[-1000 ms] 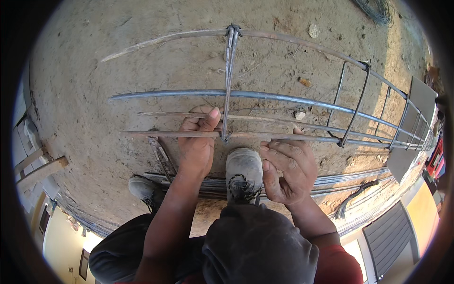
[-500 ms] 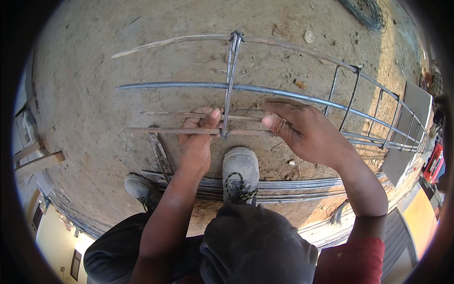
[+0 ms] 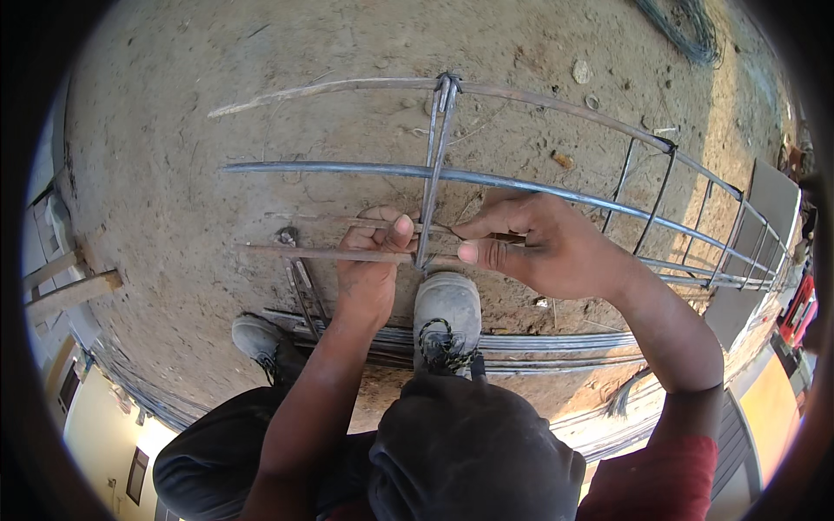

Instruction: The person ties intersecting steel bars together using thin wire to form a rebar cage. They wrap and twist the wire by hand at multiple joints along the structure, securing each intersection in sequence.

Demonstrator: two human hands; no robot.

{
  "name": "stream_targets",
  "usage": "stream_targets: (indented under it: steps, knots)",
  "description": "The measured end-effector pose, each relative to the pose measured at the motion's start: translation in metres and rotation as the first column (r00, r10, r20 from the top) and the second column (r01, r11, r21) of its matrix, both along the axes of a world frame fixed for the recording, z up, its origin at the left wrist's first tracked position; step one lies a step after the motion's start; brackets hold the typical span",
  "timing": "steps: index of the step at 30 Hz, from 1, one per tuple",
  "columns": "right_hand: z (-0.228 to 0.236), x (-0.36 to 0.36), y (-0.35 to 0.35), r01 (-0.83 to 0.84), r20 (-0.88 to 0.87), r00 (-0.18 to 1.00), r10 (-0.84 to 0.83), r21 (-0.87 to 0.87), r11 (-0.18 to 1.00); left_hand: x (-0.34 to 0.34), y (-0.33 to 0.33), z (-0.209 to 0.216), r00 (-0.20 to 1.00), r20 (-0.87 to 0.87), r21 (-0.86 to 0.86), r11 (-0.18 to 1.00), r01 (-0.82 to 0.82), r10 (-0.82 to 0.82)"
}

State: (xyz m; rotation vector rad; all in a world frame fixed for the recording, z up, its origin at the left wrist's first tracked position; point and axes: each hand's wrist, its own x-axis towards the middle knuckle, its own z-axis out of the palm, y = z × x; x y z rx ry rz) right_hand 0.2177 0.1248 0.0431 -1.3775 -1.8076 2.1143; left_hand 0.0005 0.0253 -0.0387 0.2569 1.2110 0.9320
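A rebar cage [image 3: 539,181] of long steel bars and square stirrups stretches across the ground before me. My left hand [image 3: 369,265] is closed around the two near bars, just left of the end stirrup [image 3: 436,182]. On the stirrup's other side, my right hand [image 3: 543,243] has its thumb and forefinger brought close together at the same bars. A thin tie wire [image 3: 445,227] shows at its fingertips; the fingers partly hide it. Below the bars, beside my left wrist, a pair of pincers [image 3: 300,282] lies on the dirt.
Several loose steel rods [image 3: 556,343] lie near my shoes [image 3: 447,317]. A coil of wire [image 3: 686,30] rests at the far right. Grey board [image 3: 760,221] lies under the cage's far end. Wooden pieces [image 3: 74,295] stick in from the left.
My right hand has moved left toward the end stirrup, its thumb and forefinger drawing nearer each other. My left hand keeps its hold on the bars. The cage sits slightly lower in view.
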Motion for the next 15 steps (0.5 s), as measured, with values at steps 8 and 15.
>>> stream_targets:
  steps: [8,15]
  knots:
    - [0.001,0.003,0.009,-0.141,-0.063,0.987,0.147,0.089,0.986,0.002,0.003,0.002,1.000,0.008,0.025,1.000,0.015,-0.016]
    - [0.005,0.007,0.021,-0.401,0.031,0.915,0.403,-0.051,0.915,0.008,-0.007,-0.004,0.996,0.060,-0.125,0.991,-0.055,0.063]
